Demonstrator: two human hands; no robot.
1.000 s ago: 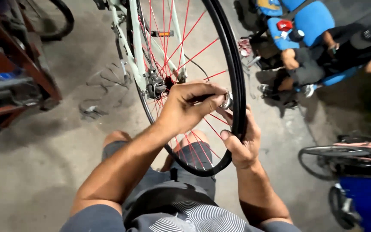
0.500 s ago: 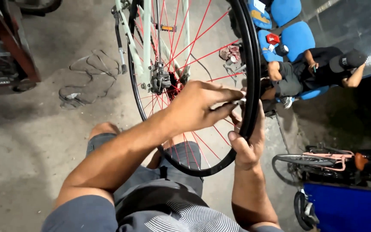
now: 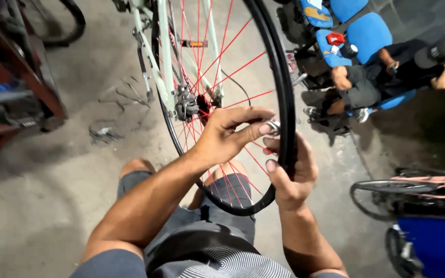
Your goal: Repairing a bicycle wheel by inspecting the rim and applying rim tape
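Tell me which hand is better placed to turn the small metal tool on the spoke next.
Probably the left. The left hand already pinches the metal tool against a red spoke near the rim. The right hand grips the tyre, steadying the wheel.

Bare arms, grey shorts, striped shirt

The left hand (image 3: pixel 227 136) and right hand (image 3: pixel 289 175) are bare, with no gloves, rings or watch, and both forearms are uncovered. The person wears grey shorts (image 3: pixel 202 226), short grey sleeves (image 3: pixel 112 265), and a shirt (image 3: pixel 233 265) with fine curved grey-and-white stripes.
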